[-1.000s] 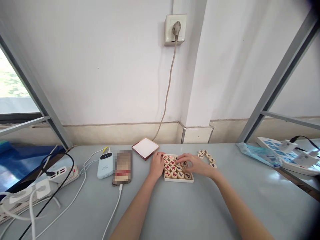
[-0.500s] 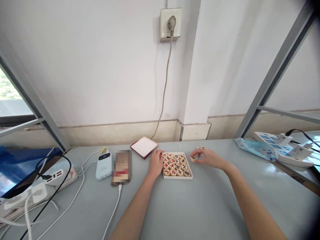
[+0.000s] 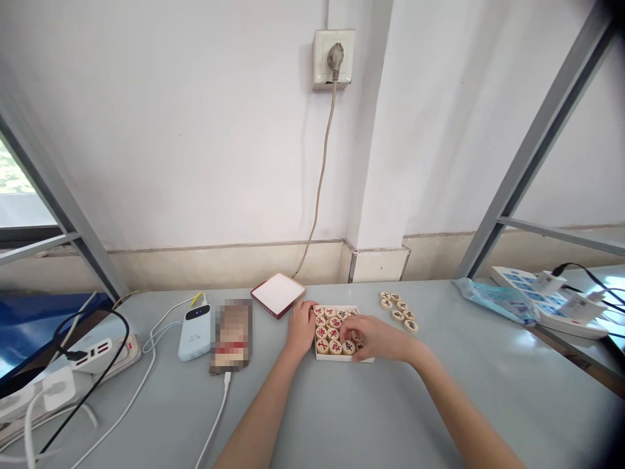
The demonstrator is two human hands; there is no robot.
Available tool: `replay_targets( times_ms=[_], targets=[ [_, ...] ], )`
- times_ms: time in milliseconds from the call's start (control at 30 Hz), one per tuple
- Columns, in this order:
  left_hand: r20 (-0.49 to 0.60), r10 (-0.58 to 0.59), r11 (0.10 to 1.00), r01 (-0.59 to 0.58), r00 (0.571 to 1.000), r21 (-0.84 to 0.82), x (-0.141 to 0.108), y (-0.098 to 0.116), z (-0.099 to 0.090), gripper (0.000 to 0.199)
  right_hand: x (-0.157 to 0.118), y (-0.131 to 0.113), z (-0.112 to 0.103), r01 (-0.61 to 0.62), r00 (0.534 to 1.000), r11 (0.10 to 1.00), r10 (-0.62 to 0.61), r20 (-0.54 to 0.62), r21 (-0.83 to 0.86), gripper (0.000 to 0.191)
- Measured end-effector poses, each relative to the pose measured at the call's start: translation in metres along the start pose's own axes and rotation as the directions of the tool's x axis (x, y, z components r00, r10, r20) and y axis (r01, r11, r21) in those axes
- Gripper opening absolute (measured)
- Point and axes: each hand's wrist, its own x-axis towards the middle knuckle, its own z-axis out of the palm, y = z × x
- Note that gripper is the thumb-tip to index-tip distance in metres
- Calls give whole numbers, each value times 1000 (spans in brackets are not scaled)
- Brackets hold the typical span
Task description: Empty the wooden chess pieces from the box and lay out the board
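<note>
You are working over a shallow white tray [image 3: 344, 359] packed with round wooden xiangqi pieces [image 3: 334, 322], low in the centre of the frame. Your right hand [image 3: 375, 339] is bunching its fingertips at the tray's right side, whether pinching a piece I cannot tell, while your left hand [image 3: 301, 327] is curling against the left edge. Pressing that edge could tip the tray, and a snagged piece could jostle its tight neighbours out.

one tray [image 3: 336, 358], seven loose xiangqi pieces [image 3: 398, 314], one power bank [image 3: 194, 335]; one wall socket [image 3: 333, 58]
</note>
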Motion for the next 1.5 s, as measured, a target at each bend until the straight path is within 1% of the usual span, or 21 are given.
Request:
replay_targets(
  times_ms=[67,100,200,267,333,400,433,500,600,667,733,767,800,867,933,1000,1033,1100,1200,1367,1500],
  targets=[
    [-1,4,1000,-4,1000,-3,0,0,0,30,2,2,4,-20,1000,999,19,11,37,13],
    [-4,5,1000,-5,1000,-3,0,-1,0,30,2,3,4,-35,999,997,34,17,66,12],
    [-6,9,1000,-9,1000,-1,0,-1,0,30,0,8,2,-105,994,985,103,26,137,19],
    [0,3,1000,-3,1000,2,0,-1,0,29,-1,10,-2,-118,993,980,116,22,158,19],
    [6,-6,1000,6,1000,6,0,0,0,30,-3,14,-7,-90,996,982,93,-11,168,16],
    [8,-13,1000,13,1000,6,0,1,0,30,-6,23,-13,-67,993,983,82,-80,169,15],
    [8,-14,1000,14,1000,5,0,1,-1,30,-8,30,-15,-80,988,985,99,-122,153,16],
    [10,-13,1000,13,1000,2,1,1,-1,30,-13,47,-19,-193,962,979,203,-183,73,17],
    [11,-9,1000,9,1000,-2,1,1,0,31,-23,76,-21,-387,902,921,366,-231,-51,19],
    [11,-7,1000,7,1000,-4,1,0,0,31,-30,89,-22,-449,868,890,414,-273,-78,26],
    [12,-6,1000,6,1000,-2,1,0,1,31,-33,93,-23,-469,846,879,420,-329,-86,36],
    [13,-7,1000,7,1000,0,0,0,1,31,-32,91,-23,-459,846,884,406,-345,-86,39],
    [15,-8,1000,8,1000,2,0,0,1,31,-29,87,-22,-427,857,901,375,-354,-81,40],
    [14,-12,1000,12,1000,1,0,2,0,31,-17,72,-16,-308,886,950,264,-381,-57,38],
    [11,-13,1000,13,1000,-6,0,2,-1,31,1,54,-4,-162,893,984,116,-434,-69,38],
    [12,-10,1000,10,1000,-15,1,3,-1,31,18,38,11,-51,891,985,-31,-454,-167,43],
    [15,-10,1000,10,1000,-21,1,3,-2,32,25,32,19,-21,892,976,-81,-445,-219,46],
    [26,-14,999,15,1000,-39,2,2,-2,34,36,26,31,8,892,958,-137,-432,-287,46],
    [28,-16,997,18,999,-75,4,1,-2,34,41,27,40,24,880,949,-170,-443,-316,40],
    [12,-8,995,9,1000,-103,4,1,-2,29,42,32,42,27,872,922,-211,-442,-386,42],
    [26,-17,997,19,1000,-74,4,2,-3,26,45,30,41,0,856,904,-221,-468,-427,34]
  ],
)
